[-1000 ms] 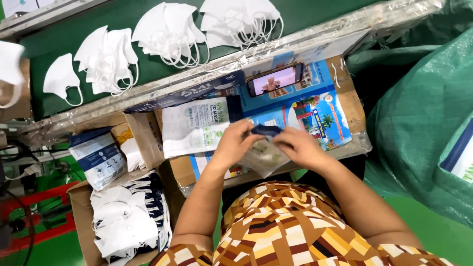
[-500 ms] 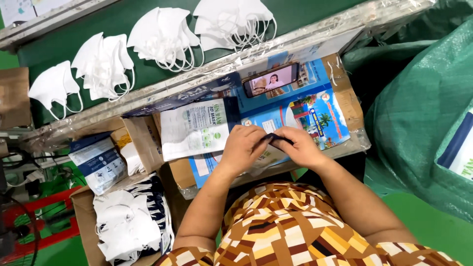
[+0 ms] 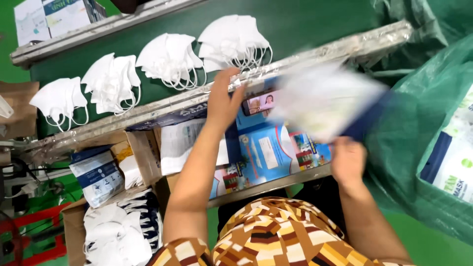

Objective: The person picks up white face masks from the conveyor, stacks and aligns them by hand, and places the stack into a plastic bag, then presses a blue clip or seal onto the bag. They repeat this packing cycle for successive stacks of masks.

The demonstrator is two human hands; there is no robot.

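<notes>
My right hand point(image 3: 348, 158) holds a filled white-and-blue mask packet point(image 3: 330, 101), blurred with motion, out to the right above the work board. My left hand point(image 3: 222, 101) is stretched forward with fingers apart, up at the metal rail point(image 3: 315, 51), close to a stack of white masks point(image 3: 235, 42) on the green belt point(image 3: 305, 22). Other stacks of white masks point(image 3: 170, 59) lie further left on the belt. Empty packets point(image 3: 180, 143) lie under my left arm on the blue printed board point(image 3: 268, 150).
A phone point(image 3: 260, 103) leans against the rail. A large green bag point(image 3: 433, 123) with packed mask packets point(image 3: 453, 162) stands at the right. Cardboard boxes with packets point(image 3: 96, 175) and loose masks point(image 3: 116, 236) sit at the lower left.
Both hands were together at the packet on the board. Now my right hand has swung the packet to the right, and my left hand has reached forward to the rail.
</notes>
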